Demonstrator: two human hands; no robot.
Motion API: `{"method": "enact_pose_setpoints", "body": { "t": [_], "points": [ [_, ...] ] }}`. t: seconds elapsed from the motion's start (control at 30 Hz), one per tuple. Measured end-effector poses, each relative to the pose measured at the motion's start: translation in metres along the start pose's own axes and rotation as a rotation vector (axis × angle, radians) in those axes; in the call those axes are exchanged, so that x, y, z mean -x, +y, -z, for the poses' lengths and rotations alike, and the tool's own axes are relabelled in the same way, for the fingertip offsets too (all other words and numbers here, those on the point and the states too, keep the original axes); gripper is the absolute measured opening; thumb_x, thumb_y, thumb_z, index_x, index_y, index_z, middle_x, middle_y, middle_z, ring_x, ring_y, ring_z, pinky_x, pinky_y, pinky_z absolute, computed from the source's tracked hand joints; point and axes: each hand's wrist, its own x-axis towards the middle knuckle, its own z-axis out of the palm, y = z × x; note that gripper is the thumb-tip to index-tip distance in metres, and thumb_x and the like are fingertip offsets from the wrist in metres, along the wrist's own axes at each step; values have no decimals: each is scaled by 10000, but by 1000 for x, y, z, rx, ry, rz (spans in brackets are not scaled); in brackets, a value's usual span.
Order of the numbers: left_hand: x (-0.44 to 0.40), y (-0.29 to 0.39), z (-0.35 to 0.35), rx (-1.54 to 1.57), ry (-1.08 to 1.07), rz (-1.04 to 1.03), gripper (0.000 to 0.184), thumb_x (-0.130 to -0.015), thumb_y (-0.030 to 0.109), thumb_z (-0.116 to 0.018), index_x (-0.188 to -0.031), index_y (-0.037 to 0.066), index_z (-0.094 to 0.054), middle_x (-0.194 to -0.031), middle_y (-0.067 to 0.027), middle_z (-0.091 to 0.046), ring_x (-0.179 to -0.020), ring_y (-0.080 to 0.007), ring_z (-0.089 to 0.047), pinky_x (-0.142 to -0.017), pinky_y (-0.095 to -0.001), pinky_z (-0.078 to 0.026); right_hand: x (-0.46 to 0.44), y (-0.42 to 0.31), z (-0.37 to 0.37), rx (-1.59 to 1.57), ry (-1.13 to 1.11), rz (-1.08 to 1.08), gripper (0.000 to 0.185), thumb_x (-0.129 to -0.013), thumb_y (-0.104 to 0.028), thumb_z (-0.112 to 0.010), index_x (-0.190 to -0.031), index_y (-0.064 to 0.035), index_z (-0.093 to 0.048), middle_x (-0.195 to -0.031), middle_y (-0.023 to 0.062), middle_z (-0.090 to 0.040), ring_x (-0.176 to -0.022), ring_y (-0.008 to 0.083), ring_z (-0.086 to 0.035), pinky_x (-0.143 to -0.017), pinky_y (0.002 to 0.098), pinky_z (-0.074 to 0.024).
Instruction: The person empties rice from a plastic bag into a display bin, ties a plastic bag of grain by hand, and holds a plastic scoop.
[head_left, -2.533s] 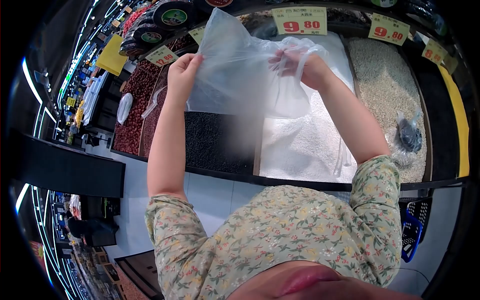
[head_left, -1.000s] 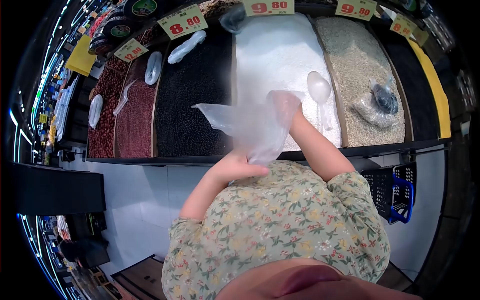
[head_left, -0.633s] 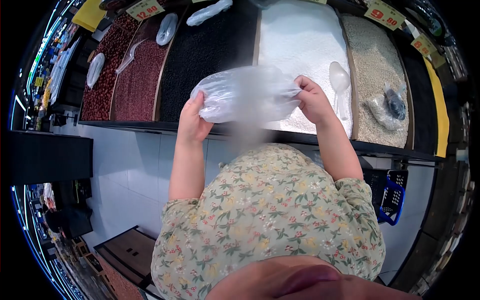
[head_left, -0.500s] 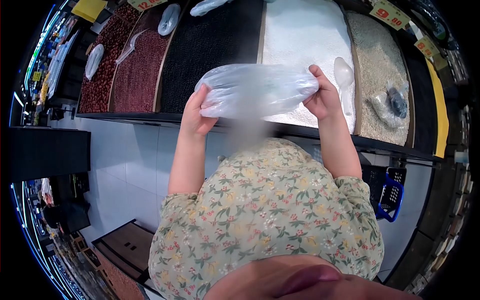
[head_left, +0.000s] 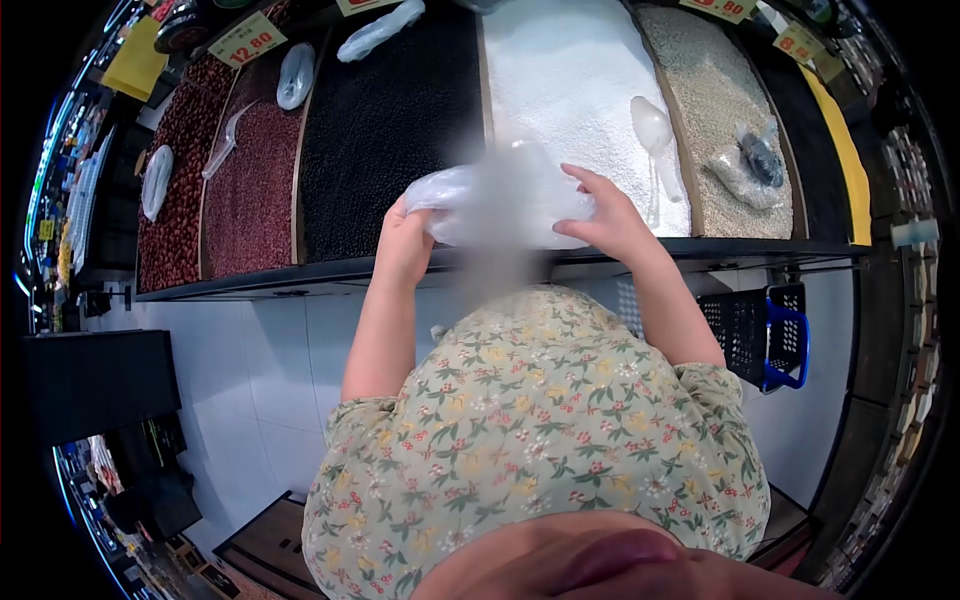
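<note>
A translucent plastic bag (head_left: 447, 192) is bunched up in front of me, above the front edge of the bins. A grey blur covers its middle. My left hand (head_left: 404, 246) is closed on the bag's left end, thumb on the near side. At the right end, my right hand (head_left: 612, 222) has its thumb and index finger spread apart. The bag's edge lies between them, touching the hand. Beyond it, a white plastic scoop (head_left: 652, 128) rests on white grains (head_left: 565, 75).
Bins hold black beans (head_left: 390, 130), small red beans (head_left: 255, 180), larger red ones (head_left: 180, 230) and pale grains (head_left: 715, 80). Wrapped scoops lie on several bins. A bundled bag (head_left: 745, 175) sits on the pale grains. A dark basket (head_left: 735, 325) with a blue handle stands below right.
The bag was stretched between both hands and is now gathered shorter. My right hand moved inward and its fingers spread. The view shifted, so the bins appear further left.
</note>
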Motion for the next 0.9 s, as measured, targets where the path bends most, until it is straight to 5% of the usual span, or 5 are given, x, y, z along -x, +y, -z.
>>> {"method": "enact_pose_setpoints", "body": {
  "t": [0.2,0.3,0.47,0.67,0.9],
  "points": [
    [8,-7,13,184,-227,125,296,-785,35,-520,-1075,-22,-544,-994,-102,-613,-890,-182,-609,-764,-326,-506,12,45,-25,82,43,-146,244,-777,-168,-593,-996,-65,-620,-912,146,-588,-810,284,-580,-730,372,-457],
    [12,-15,25,-205,-433,19,379,-732,69,-624,-1090,-28,-545,-999,-86,-613,-883,-132,-586,-767,-291,-486,7,33,1,-1032,254,-459,153,-855,-79,-460,-959,-48,-566,-904,73,-606,-826,185,-612,-720,324,-507],
    [20,-38,24,-447,-658,46,450,-717,102,-680,-1120,-17,-520,-971,-42,-590,-877,-103,-553,-754,-248,-444,8,-21,19,-1350,345,-407,113,-856,-45,-478,-950,-43,-542,-837,58,-599,-747,140,-605,-689,276,-504],
    [5,-18,71,286,149,-159,122,-885,23,-445,-992,47,-499,-940,-80,-590,-837,-166,-596,-759,-314,-505,22,-20,-27,-641,-471,-210,282,-788,-124,-642,-1031,-18,-546,-862,10,-590,-752,62,-533,-649,213,-432],
    [15,-48,136,350,143,-138,157,-840,-5,-497,-994,15,-514,-910,-88,-582,-802,-150,-582,-686,-270,-495,-2,-6,-69,-172,-126,0,239,-752,-77,-585,-980,-6,-576,-814,72,-595,-736,134,-555,-667,271,-449]
  ]
}}
